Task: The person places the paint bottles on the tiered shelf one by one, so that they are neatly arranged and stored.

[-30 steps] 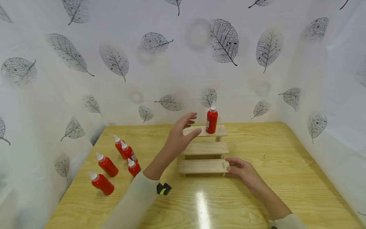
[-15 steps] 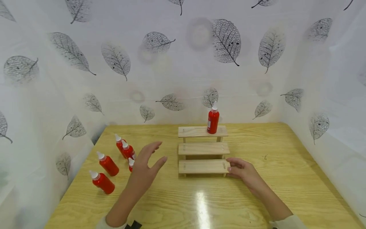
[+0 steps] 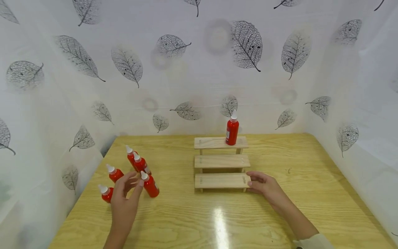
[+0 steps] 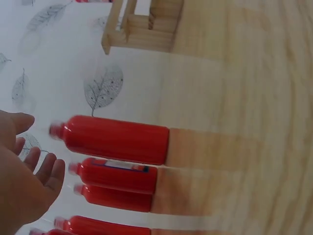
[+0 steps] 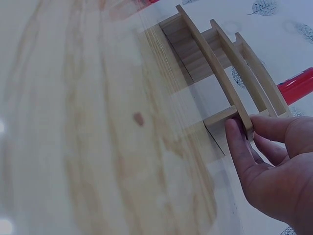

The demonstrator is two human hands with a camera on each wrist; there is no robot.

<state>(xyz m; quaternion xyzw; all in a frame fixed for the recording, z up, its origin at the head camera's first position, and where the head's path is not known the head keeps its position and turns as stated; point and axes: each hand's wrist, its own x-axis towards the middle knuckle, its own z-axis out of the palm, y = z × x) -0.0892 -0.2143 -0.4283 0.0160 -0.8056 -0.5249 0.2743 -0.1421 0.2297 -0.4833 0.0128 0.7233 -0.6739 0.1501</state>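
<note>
My left hand [image 3: 124,200] is beside a group of red bottles with white pointed caps, its fingers loosely bent and apart. Nearest to it is the front right red bottle [image 3: 151,186]. In the left wrist view a gap shows between the hand [image 4: 29,181] and the cap end of the nearest bottle [image 4: 117,139]. My right hand [image 3: 268,190] pinches the right end of the lowest step of a three-step wooden shelf [image 3: 222,180]; the right wrist view shows thumb and fingers around the board [image 5: 215,73]. Another red bottle [image 3: 232,133] stands on the top step.
Several more bottles stand on the left: a back pair [image 3: 142,164] close together, and two others, one being the front left bottle [image 3: 107,194], partly behind my left hand. The wooden table [image 3: 248,218] meets a leaf-patterned white curtain [image 3: 199,69] at the back and sides.
My left hand has moved from beside the top step, left and down to the bottles. The right hand keeps its hold on the shelf. The bottle on top has stayed put.
</note>
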